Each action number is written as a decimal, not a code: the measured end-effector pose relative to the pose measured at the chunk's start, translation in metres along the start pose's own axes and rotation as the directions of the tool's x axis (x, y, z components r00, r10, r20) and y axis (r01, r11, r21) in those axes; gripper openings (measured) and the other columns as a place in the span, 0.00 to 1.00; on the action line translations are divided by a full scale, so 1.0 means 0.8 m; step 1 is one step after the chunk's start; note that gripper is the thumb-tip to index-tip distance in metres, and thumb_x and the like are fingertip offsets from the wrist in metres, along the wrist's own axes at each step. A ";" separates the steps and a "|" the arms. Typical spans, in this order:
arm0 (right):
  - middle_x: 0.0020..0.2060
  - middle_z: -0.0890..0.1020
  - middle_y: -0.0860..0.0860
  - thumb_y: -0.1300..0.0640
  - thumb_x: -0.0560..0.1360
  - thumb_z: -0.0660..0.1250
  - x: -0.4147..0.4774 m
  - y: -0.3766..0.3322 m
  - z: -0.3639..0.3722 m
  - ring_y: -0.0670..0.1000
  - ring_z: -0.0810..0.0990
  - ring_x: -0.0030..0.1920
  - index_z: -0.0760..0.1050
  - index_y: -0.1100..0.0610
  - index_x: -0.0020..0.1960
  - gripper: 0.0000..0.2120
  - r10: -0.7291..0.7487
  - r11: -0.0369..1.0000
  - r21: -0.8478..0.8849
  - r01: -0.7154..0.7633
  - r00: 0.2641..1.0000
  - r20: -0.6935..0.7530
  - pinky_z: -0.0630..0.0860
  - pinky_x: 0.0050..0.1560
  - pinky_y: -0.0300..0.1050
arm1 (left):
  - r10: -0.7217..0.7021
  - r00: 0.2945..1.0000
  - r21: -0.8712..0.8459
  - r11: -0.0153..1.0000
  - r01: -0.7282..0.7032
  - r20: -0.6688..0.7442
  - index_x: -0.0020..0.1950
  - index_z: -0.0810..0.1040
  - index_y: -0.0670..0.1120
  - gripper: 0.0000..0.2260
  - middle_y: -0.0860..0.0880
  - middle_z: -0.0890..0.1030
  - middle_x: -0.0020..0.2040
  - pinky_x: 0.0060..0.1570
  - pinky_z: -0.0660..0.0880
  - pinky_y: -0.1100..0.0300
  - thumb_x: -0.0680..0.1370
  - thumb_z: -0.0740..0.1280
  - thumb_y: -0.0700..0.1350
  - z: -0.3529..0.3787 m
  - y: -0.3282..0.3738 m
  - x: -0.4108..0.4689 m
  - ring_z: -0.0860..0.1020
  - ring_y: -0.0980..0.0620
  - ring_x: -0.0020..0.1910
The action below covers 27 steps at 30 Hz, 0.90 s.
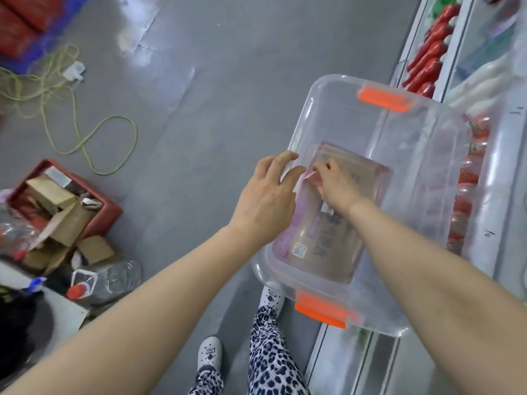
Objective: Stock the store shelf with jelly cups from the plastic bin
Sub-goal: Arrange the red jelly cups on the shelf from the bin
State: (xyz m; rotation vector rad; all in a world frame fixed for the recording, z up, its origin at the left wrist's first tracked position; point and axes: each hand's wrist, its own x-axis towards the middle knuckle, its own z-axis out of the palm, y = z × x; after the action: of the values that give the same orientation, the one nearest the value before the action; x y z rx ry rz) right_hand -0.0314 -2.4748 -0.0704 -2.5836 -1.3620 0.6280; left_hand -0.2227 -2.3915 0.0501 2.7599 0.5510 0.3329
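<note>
Your clear plastic bin is see-through, with rounded corners and an orange latch at the far end and another at the near end. It sits tilted across the edge of the store shelf on your right. Only one item shows inside it: a flat, brownish pack with pinkish edges, a small square code near its lower end and large printed characters along its face. It lies flat on the bin floor, toward the left wall. The print is too blurred to read, and I cannot tell whether separate jelly cups are inside.

Your left hand is outside the bin at its left rim. The fingers are spread and nearly straight, with the tips resting on the rim, and it grips nothing. Your right hand is down inside the bin, over the far end of the pack. Its fingers are curled and pinch a thin pinkish edge at the pack's far left corner. The two hands are just beside each other, with the bin wall between them.

Red-topped goods line the shelf beyond the bin.
</note>
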 end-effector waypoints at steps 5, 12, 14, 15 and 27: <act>0.51 0.73 0.59 0.59 0.73 0.67 -0.025 0.005 0.009 0.63 0.75 0.49 0.69 0.54 0.55 0.13 0.061 0.998 0.003 -0.062 0.993 0.105 0.72 0.48 0.52 | -0.009 1.000 0.020 1.000 0.008 0.020 0.63 0.77 0.40 0.19 0.40 0.72 0.67 0.62 0.68 0.53 0.71 0.65 0.38 -0.002 0.002 0.004 0.71 0.36 0.59; 0.55 0.75 0.57 0.57 0.71 0.69 -0.076 -0.002 -0.012 0.61 0.76 0.56 0.70 0.52 0.54 0.14 0.146 0.984 0.088 -0.154 0.985 0.086 0.71 0.50 0.48 | -0.003 0.997 0.066 0.998 -0.003 0.077 0.65 0.76 0.41 0.20 0.40 0.71 0.68 0.61 0.70 0.50 0.73 0.64 0.38 -0.006 0.003 0.001 0.70 0.35 0.62; 0.54 0.77 0.56 0.56 0.70 0.70 -0.103 -0.009 -0.032 0.60 0.77 0.54 0.70 0.52 0.53 0.14 0.176 0.976 0.127 -0.175 0.984 0.010 0.70 0.46 0.46 | -0.019 0.992 0.063 0.998 0.011 0.121 0.69 0.73 0.42 0.21 0.41 0.67 0.71 0.61 0.71 0.50 0.75 0.65 0.39 -0.011 0.006 0.002 0.66 0.36 0.66; 0.54 0.78 0.55 0.56 0.69 0.71 -0.119 -0.013 -0.043 0.59 0.77 0.54 0.70 0.53 0.53 0.15 0.179 0.975 0.136 -0.173 0.983 -0.036 0.68 0.45 0.45 | -0.031 0.987 0.060 0.998 0.022 0.156 0.71 0.70 0.43 0.22 0.43 0.64 0.73 0.60 0.71 0.51 0.77 0.65 0.41 -0.014 0.007 0.002 0.64 0.37 0.68; 0.51 0.75 0.49 0.57 0.69 0.68 -0.401 -0.131 -0.104 0.54 0.76 0.53 0.69 0.53 0.53 0.15 0.350 0.934 0.258 -0.249 0.791 -0.503 0.70 0.46 0.47 | 0.200 0.928 0.020 0.976 -0.217 0.315 0.76 0.62 0.44 0.26 0.42 0.70 0.70 0.64 0.68 0.45 0.79 0.63 0.47 -0.092 0.034 -0.066 0.66 0.38 0.68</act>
State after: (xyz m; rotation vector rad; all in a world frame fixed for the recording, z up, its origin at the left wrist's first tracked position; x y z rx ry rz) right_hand -0.2343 -2.6717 0.1319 -2.5575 -0.6847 0.0196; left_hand -0.2822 -2.4181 0.1188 2.8493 0.1884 -0.0772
